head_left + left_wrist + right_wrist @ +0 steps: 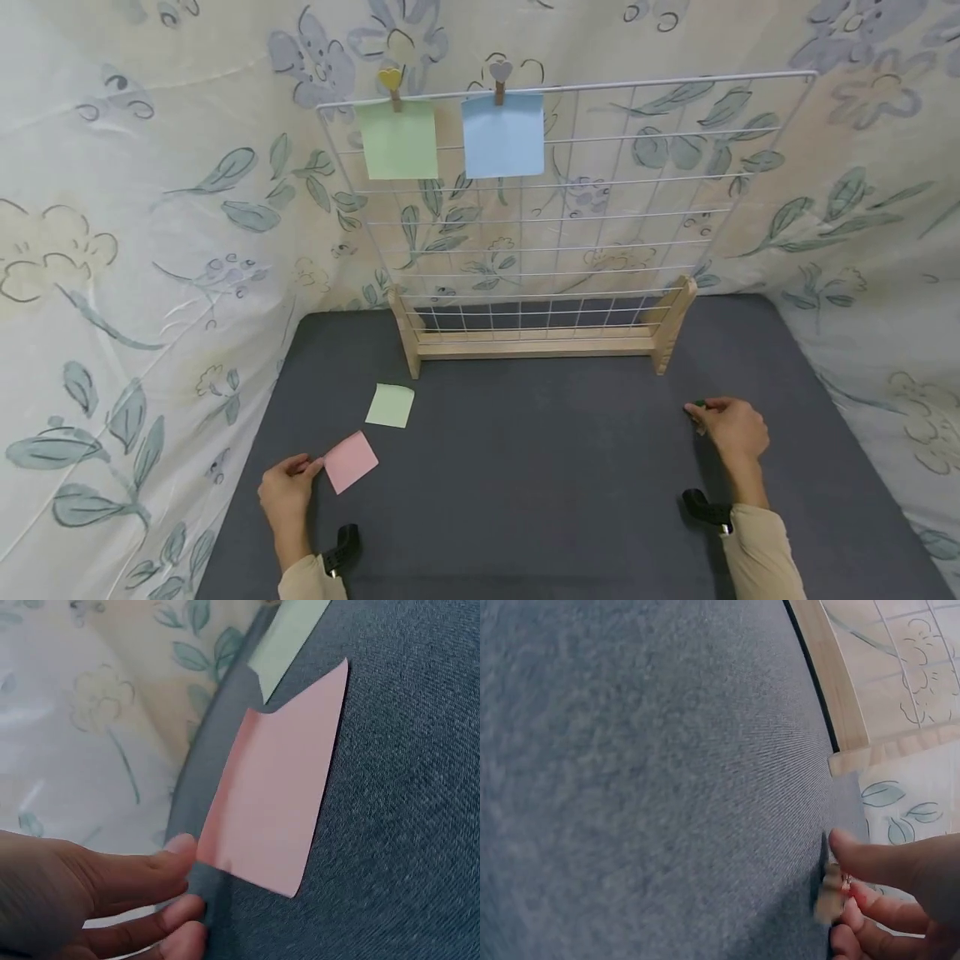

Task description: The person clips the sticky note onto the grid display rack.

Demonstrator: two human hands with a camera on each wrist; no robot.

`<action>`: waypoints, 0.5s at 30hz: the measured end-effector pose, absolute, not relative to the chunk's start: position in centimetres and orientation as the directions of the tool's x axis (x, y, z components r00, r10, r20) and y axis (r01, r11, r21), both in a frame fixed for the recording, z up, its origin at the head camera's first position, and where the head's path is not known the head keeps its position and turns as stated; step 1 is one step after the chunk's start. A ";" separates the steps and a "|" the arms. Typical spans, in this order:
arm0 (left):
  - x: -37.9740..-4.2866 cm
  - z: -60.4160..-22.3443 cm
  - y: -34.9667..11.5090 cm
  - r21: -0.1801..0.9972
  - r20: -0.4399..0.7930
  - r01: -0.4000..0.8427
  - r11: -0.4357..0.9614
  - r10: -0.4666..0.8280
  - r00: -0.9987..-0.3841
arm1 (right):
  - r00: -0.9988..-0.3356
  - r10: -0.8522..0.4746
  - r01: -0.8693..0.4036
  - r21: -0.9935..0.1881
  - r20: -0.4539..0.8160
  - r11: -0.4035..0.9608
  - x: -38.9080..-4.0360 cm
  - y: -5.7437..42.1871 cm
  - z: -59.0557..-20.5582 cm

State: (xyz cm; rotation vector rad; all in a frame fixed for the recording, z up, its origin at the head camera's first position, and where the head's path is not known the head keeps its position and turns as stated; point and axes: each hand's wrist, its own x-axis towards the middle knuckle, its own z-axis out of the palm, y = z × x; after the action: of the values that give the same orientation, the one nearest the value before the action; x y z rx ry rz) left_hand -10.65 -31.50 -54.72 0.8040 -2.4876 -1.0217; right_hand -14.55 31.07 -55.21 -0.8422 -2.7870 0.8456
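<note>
At the left of the dark table, my left hand (pixel 285 493) pinches a pink sticky note (pixel 350 462) by one corner between thumb and fingertips. In the left wrist view the note's (pixel 274 787) edges curl slightly, and it lies close over the cloth. On the right side, my right hand (pixel 737 429) grips a small wooden clothespin (pixel 829 898) in its fingertips, low over the table. A bit of green shows at those fingertips in the head view and a bit of red in the right wrist view; the fingers partly hide the clothespin.
A pale green note (pixel 390 406) lies beyond the pink one. At the back stands a white wire grid (pixel 600 179) on a wooden base (pixel 536 344). Heart-topped clothespins hold a green sheet (pixel 399 143) and a blue sheet (pixel 504 137) on its top bar. Floral cloth (pixel 135 250) surrounds the table.
</note>
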 end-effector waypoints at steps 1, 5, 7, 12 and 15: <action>-10.7 -54.7 -31.4 0.719 0.085 -0.361 0.595 -0.590 -0.803 | -0.834 0.549 0.487 -0.544 -0.056 0.683 -14.6 31.1 -55.2; -11.1 -54.7 -31.1 0.715 0.087 -0.337 0.613 -0.556 -0.827 | -0.839 0.543 0.466 -0.571 -0.043 0.676 -14.7 31.1 -55.5; -11.1 -54.8 -31.0 0.710 0.100 -0.338 0.619 -0.562 -0.821 | -0.851 0.525 0.434 -0.589 -0.020 0.682 -14.7 31.2 -55.7; -11.0 -55.3 -31.3 0.709 0.090 -0.338 0.619 -0.554 -0.827 | -0.871 0.487 0.348 -0.617 0.065 0.706 -14.9 31.2 -55.8; -11.1 -55.4 -31.6 0.757 0.025 -0.341 0.558 -0.546 -0.837 | -0.867 0.485 0.312 -0.634 0.114 0.707 -15.1 31.1 -55.5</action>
State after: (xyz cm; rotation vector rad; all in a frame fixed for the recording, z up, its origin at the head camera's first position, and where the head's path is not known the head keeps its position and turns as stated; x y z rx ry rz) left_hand -11.11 -31.60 -55.42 0.7383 -2.5374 -1.1505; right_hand -15.08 31.09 -55.47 -0.6309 -2.6438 0.9092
